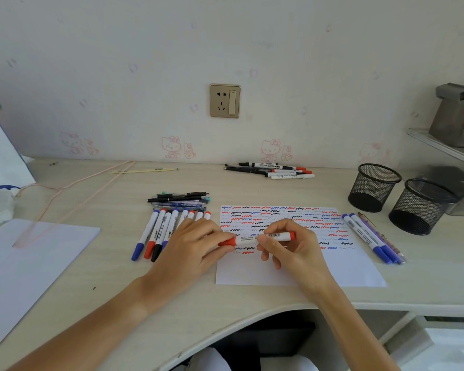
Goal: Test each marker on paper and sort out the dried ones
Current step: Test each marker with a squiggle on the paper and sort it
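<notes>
Both hands hold one red marker [257, 238] level over the scribbled paper [300, 269]: left hand [198, 245] pinches its cap, right hand [289, 243] grips the barrel.

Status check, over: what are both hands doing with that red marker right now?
Left hand pinches red cap; right hand holds barrel of red marker. Marker level above scribbled test paper. Nothing blocking.

Two mesh cups [374, 187], two paper sheets [354, 269], one held marker [257, 238] (red-capped).
</notes>
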